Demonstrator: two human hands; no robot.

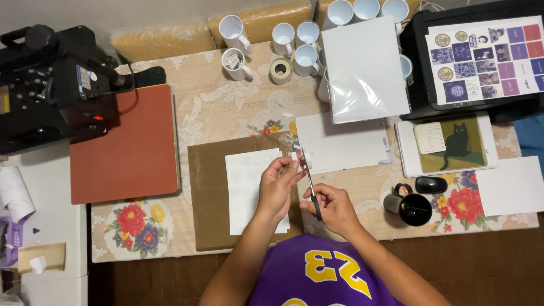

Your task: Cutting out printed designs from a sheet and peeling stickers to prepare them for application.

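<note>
My right hand [334, 207] grips the dark handles of a pair of scissors [310, 184], blades pointing away from me. My left hand [277, 182] pinches a small piece of paper or tape [296, 164] at the blade tips. Both hands hover over a brown mat [207, 192] that bears a white sheet [243, 190]. Another white sheet [340, 141] lies just beyond the hands.
A heat press [51, 85] with a red-brown pad [127, 144] stands at the left. Several white mugs [294, 39] and a tape roll [280, 70] sit at the back. A black mug [413, 207], a mouse [430, 185], a printer with a printed sheet [487, 56] are at the right.
</note>
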